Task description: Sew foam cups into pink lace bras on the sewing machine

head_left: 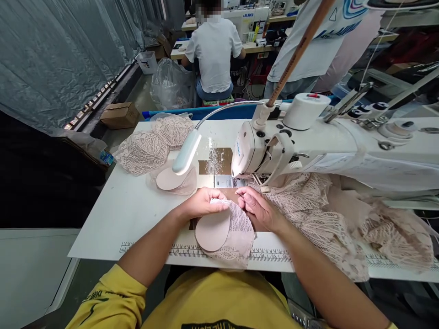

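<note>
My left hand [206, 202] pinches the upper edge of a pale pink lace piece [242, 228], which hangs over the front edge of the sewing table. A smooth, rounded bra pad [212, 230] lies against the lace. Just right of it, my right hand [255, 205] is closed, thumb and fingers pressed together; a thin dark tip shows at the fingers, too small to name. Both hands are in front of the sewing machine [254, 151], close to its needle plate [223, 181]. Another pad [173, 178] on lace rests to the left.
Lace cups [142, 153] are piled at the table's back left. More lace fabric [318, 214] is heaped right, under the machine arm. A bendable lamp [187, 151] reaches over the table [113, 210]. A thread cone [306, 111] stands on the machine. Behind, a person [216, 55] sits.
</note>
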The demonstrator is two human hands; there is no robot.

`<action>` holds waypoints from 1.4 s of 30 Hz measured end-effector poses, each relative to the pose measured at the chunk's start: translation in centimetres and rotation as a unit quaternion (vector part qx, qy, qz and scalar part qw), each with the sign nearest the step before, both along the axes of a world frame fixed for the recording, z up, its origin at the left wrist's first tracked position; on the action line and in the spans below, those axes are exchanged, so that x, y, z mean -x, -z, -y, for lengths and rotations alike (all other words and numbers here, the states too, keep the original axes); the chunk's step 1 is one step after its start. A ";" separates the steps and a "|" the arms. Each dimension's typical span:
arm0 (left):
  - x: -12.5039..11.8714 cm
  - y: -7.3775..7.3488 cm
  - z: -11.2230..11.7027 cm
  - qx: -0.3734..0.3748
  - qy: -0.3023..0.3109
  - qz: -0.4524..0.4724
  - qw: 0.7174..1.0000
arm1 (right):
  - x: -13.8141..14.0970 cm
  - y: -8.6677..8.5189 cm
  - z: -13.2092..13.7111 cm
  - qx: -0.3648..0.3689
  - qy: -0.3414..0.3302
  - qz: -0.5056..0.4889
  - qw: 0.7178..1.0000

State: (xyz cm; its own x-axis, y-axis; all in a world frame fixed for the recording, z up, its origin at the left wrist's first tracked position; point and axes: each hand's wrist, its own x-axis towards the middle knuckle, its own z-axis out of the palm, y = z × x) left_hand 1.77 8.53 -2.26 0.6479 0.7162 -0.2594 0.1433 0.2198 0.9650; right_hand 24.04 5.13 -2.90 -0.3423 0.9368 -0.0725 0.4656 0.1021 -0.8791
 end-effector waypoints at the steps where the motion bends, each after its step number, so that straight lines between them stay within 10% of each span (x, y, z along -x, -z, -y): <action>1: 0.0 -0.1 0.0 0.012 -0.001 0.005 1.000 | -0.1 0.1 0.0 0.006 -0.008 -0.007 1.000; 22: -0.3 0.2 0.0 0.082 -0.006 0.029 0.996 | 0.6 0.2 0.0 0.039 -0.025 -0.095 0.994; 37: -1.1 0.0 0.1 -0.004 0.025 -0.023 0.999 | 1.4 0.3 0.0 0.084 -0.007 -0.104 0.991; 42: 1.0 -0.5 -1.5 -0.014 0.062 -0.089 0.994 | 0.5 -0.1 -0.1 -0.013 0.056 0.018 0.998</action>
